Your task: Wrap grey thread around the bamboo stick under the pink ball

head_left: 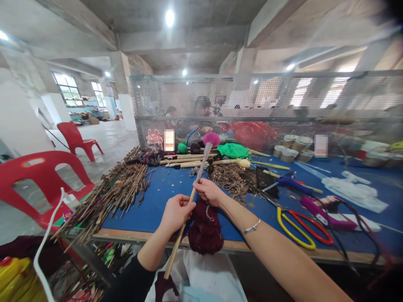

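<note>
A long pale wooden stick (192, 193) slants up and away from me, with a round pink head (211, 139) on its far end and a greyish, clear-looking wrap below that head. My left hand (179, 212) is closed around the lower part of the stick. Higher up, just under the wrap, my right hand (207, 191) pinches it. A dark maroon cloth (206, 235) with a loose white string lies beneath my right hand and hangs over the table's front edge. Some maroon fabric (165, 288) also shows at the stick's lower end, over my lap.
Thin brown twigs (119, 184) are heaped at the left. Brown dried material (228, 178), several sticks and a green cloth (233, 151) lie behind my hands. Yellow-and-red-handled shears (304, 228), a purple tool (327, 216) and white gloves (352, 191) lie right. A perforated metal screen (176, 94) stands behind.
</note>
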